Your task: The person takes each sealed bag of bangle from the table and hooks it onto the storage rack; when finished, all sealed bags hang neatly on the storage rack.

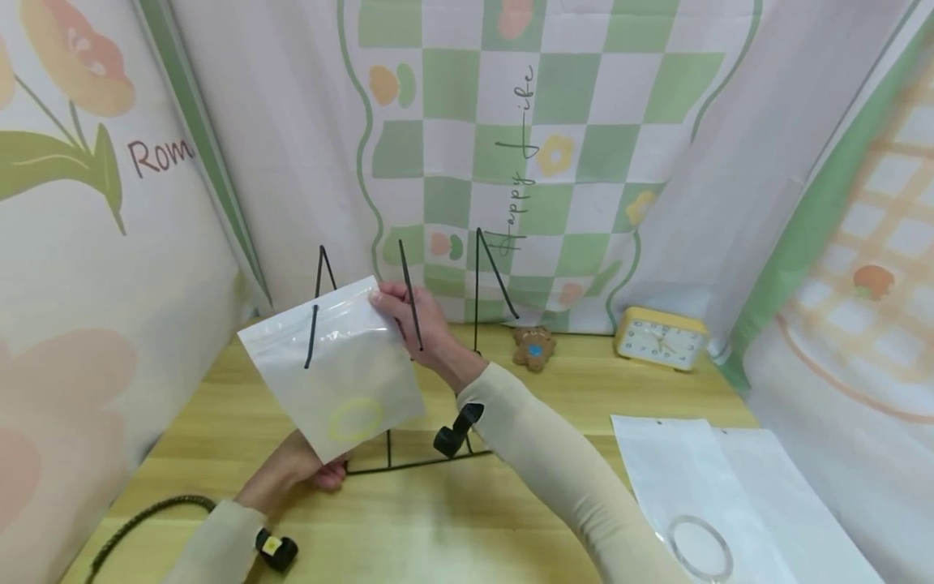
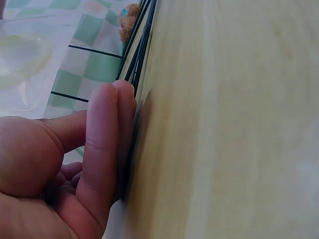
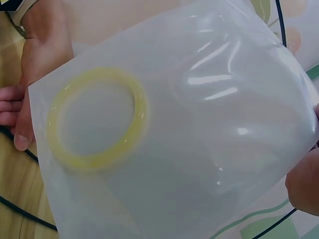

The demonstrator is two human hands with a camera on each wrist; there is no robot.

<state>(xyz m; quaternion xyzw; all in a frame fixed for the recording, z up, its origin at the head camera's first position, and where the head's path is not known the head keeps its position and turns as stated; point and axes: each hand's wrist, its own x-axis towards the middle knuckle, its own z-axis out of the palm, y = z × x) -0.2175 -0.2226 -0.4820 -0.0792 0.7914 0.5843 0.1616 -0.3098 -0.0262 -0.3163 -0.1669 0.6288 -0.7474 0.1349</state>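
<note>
A translucent plastic bag (image 1: pixel 328 357) with a yellow ring-shaped bangle (image 3: pixel 137 114) inside stands tilted before the black wire rack (image 1: pixel 419 465). My right hand (image 1: pixel 423 320) pinches the bag by its upper right corner, beside the rack's middle prong. The left prong passes behind the bag's top edge and its end shows in front, seemingly through a hole there. My left hand (image 2: pixel 75 164) is low at the front left corner of the rack's base, its fingers and thumb holding the wire. The bag partly covers this hand in the head view.
More flat white bags (image 1: pixel 700 478), one with a pale ring, lie at the right of the wooden table (image 1: pixel 409 535). A yellow alarm clock (image 1: pixel 661 338) and a brown bear figure (image 1: pixel 533 347) stand at the back. A dark braided cord (image 1: pixel 156 507) curves at the left.
</note>
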